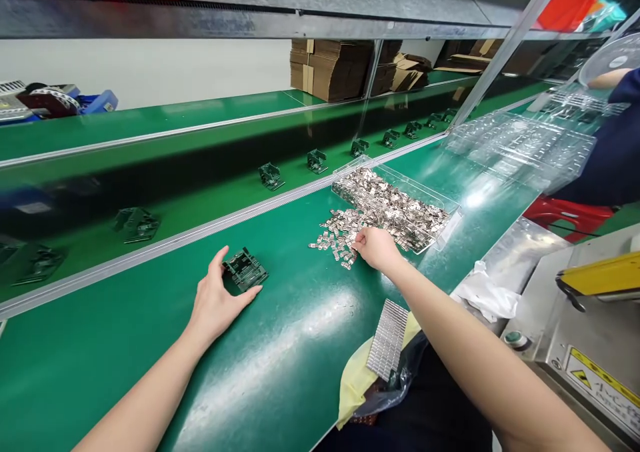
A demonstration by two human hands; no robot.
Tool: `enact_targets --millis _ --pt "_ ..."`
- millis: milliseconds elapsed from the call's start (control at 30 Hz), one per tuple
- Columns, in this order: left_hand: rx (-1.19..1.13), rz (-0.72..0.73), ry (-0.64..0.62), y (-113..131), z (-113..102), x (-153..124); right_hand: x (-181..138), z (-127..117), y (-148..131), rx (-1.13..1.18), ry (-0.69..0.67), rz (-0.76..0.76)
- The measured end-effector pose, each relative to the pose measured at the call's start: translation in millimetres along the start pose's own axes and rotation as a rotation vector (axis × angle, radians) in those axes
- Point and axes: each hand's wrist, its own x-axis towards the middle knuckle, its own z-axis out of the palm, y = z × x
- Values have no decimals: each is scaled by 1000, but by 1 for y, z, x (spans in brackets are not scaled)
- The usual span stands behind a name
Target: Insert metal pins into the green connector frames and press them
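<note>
My left hand point(217, 299) rests on the green table with thumb and fingers around a dark green circuit board point(246, 270), which lies on the surface. The thumb is at the near edge of the board and the fingers are at its left side. My right hand point(377, 248) pinches at a loose pile of small silvery metal parts point(337, 232); whatever is between the fingertips is too small to make out. The pile spills from a clear plastic tray point(445, 235) full of the same parts.
Behind a metal rail, a row of similar boards point(270, 175) stands on the green belt point(200, 199). A metal grid block point(389, 339) lies on a yellow-edged bag point(357, 379) at the table's near edge. Clear trays point(520, 142) and another person's sleeve point(600, 152) are at right.
</note>
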Motion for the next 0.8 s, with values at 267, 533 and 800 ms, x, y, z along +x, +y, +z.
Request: enact_targets --millis 267,533,800 --pt "-753 16 89 6 6 -5 -24 -18 3 330 10 -3" --pt "-1155 -50 -317 92 42 -72 -149 -31 23 1190 -93 -23" --pt "-1250 59 -703 159 72 -143 -230 -12 40 1130 309 -8"
